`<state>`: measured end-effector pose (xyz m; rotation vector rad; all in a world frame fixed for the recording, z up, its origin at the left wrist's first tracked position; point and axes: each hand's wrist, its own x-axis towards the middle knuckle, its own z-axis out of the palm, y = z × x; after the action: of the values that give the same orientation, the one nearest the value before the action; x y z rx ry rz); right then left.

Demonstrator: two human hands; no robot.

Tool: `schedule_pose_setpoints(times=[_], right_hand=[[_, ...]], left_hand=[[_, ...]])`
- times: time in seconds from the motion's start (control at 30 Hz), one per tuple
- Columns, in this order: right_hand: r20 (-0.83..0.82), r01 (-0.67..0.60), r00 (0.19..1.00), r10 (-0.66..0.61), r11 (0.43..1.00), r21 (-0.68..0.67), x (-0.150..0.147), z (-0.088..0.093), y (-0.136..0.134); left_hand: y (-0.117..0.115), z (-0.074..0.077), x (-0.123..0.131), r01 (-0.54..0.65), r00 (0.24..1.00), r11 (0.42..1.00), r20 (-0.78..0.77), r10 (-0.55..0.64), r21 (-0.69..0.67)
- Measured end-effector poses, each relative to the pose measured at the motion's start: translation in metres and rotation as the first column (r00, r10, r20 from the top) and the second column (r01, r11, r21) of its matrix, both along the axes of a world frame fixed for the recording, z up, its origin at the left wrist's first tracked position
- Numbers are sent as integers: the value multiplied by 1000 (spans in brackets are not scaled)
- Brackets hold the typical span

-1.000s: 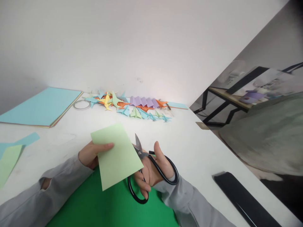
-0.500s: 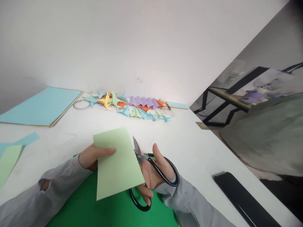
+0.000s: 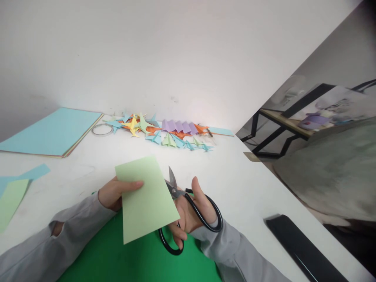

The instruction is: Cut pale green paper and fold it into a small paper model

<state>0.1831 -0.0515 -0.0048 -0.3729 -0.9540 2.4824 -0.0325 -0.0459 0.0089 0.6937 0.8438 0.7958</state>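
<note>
My left hand (image 3: 113, 193) pinches the left edge of a pale green sheet of paper (image 3: 145, 197), thumb on top, and holds it above a bright green mat (image 3: 132, 254). My right hand (image 3: 192, 211) grips black-handled scissors (image 3: 188, 213), thumb through the upper loop and fingers through the lower one. The blades sit at the sheet's right edge, with one silver tip showing above the paper. Both arms wear grey sleeves.
A stack of coloured paper with a light blue top sheet (image 3: 49, 133) lies far left beside a tape ring (image 3: 102, 129). Several folded paper shapes (image 3: 164, 133) line the wall. Paper offcuts (image 3: 14, 188) lie left. A black flat object (image 3: 302, 250) lies right near the table edge.
The scissor handles closed slightly and the sheet shifted a little in my left hand; both hands stay in nearly the same place.
</note>
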Motion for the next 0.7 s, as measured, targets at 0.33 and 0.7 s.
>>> schedule_pose_setpoints(times=[0.33,0.7], right_hand=[[36,-13,999,17,994,-111,0,0,-1],[-27,-44,999,42,992,-117,2,0,3]], left_hand=[[-3,4,5,151,978,978,121,-169,140],[-4,11,0,107,985,990,126,-117,89]])
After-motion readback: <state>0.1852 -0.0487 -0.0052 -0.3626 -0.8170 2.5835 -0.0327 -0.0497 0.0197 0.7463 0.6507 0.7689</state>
